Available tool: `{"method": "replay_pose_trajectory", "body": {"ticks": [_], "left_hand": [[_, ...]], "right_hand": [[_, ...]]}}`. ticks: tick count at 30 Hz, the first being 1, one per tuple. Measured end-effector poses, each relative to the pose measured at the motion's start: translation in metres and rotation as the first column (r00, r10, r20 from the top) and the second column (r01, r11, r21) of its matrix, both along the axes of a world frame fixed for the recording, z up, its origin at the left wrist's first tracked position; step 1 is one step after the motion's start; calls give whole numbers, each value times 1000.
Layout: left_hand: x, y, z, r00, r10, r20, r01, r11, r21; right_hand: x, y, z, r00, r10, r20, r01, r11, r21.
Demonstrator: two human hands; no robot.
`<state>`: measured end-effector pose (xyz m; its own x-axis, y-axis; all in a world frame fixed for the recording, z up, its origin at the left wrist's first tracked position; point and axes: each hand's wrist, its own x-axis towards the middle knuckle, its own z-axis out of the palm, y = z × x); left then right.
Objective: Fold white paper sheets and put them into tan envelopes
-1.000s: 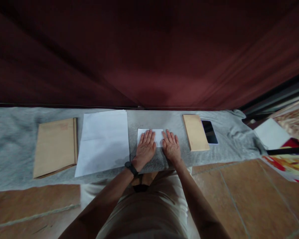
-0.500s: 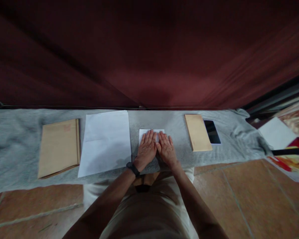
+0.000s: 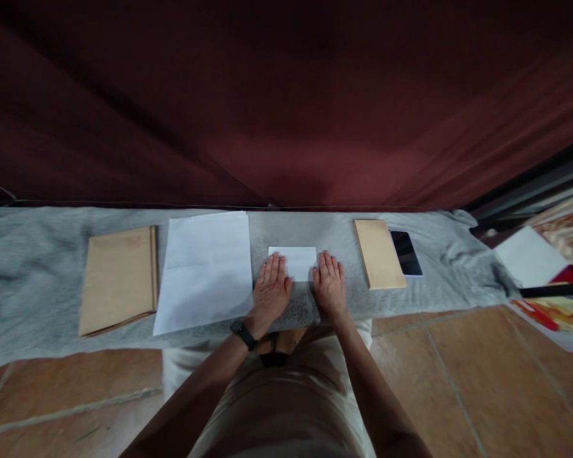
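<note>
A small white piece of paper (image 3: 300,263), perhaps folded, lies flat on the grey cloth (image 3: 296,222) in front of me. My left hand (image 3: 272,287) rests flat over its left edge, fingers stretched forward, with a dark watch on the wrist. On the other side my right hand (image 3: 330,284) lies flat at the paper's right edge, thumb by its lower corner. Neither hand grips anything. Left of my left hand lies a stack of large white sheets (image 3: 205,273), a little askew.
Brown envelopes (image 3: 119,280) lie at the far left. A narrower stack of tan envelopes (image 3: 380,254) and a phone (image 3: 407,253) are on the right. Behind the cloth-covered surface hangs a dark red curtain (image 3: 286,127). White paper (image 3: 530,254) and a colourful printed sheet (image 3: 558,321) stand at far right.
My hands have slid apart from the middle of the small paper to its left and right edges, uncovering its middle. The other things lie about as before.
</note>
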<state>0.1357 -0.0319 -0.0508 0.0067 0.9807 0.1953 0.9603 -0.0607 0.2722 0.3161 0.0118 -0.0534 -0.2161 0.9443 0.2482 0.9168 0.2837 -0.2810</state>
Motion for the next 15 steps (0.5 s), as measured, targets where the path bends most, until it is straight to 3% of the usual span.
{"method": "replay_pose_trajectory", "body": {"ticks": [6, 10, 13, 15], "left_hand": [[1, -4, 0, 1000, 25, 18, -25, 1000, 9], [1, -4, 3, 1000, 17, 21, -17, 1000, 7], [-2, -6, 5, 999, 2, 39, -3, 1000, 22], [-3, -8, 7, 999, -21, 38, 20, 999, 25]], "right_hand": [[-8, -3, 10, 988, -119, -94, 114, 992, -60], [-15, 3, 16, 959, -195, -205, 160, 971, -176], [-12, 11, 18, 891, -261, -372, 157, 945, -288], [-9, 15, 21, 804, -268, -531, 91, 938, -335]]}}
